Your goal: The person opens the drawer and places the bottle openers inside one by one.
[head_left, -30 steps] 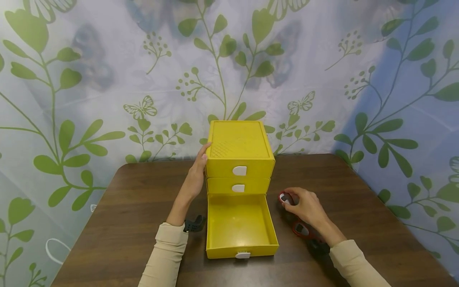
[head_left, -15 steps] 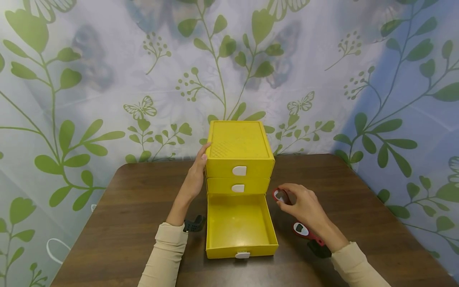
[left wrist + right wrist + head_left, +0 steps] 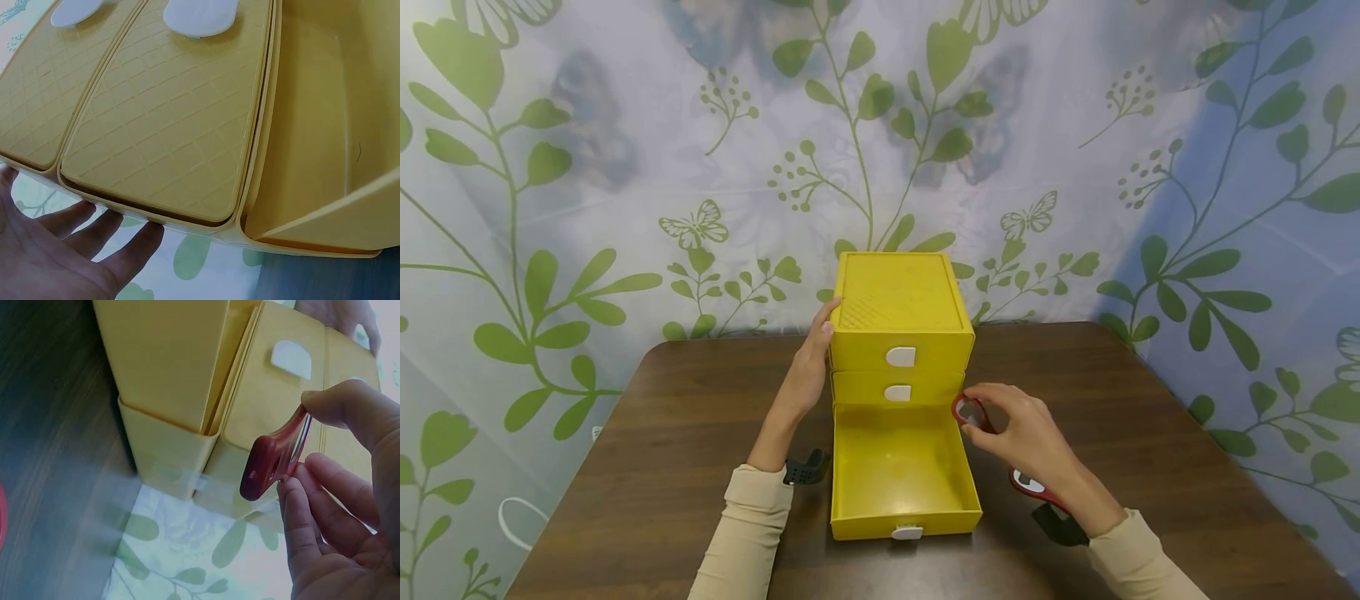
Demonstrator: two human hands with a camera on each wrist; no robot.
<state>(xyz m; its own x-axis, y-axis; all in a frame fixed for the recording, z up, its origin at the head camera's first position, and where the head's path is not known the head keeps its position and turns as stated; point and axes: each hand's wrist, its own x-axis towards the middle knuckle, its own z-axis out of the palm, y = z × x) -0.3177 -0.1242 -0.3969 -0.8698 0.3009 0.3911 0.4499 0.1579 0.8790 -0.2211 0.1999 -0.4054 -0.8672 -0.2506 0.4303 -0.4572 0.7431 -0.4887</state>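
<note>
A yellow drawer cabinet (image 3: pixel 901 292) with white tabs stands on the table, its bottom drawer (image 3: pixel 904 527) pulled out. My left hand (image 3: pixel 805 375) rests on the cabinet's left side; the left wrist view shows its fingers (image 3: pixel 134 253) fairly straight along the edge. My right hand (image 3: pixel 1033 437) pinches a red bottle opener (image 3: pixel 265 465) with a metal insert between thumb and fingertips. The opener is in the air beside the drawer's right wall, near its back. Below my right wrist lies a second red opener (image 3: pixel 1028 483), partly hidden by the hand.
The brown wooden table (image 3: pixel 715 400) backs onto a leaf-patterned cloth (image 3: pixel 625 208). Dark wrist gear (image 3: pixel 807 468) shows at my left wrist. Two closed drawers sit above the pulled-out one. Part of something red (image 3: pixel 2 512) appears at the right wrist view's left edge.
My right hand has moved left with the bottle opener, from the table's right side to beside the drawer. More of the second opener came into sight, then less. The left hand stays put.
</note>
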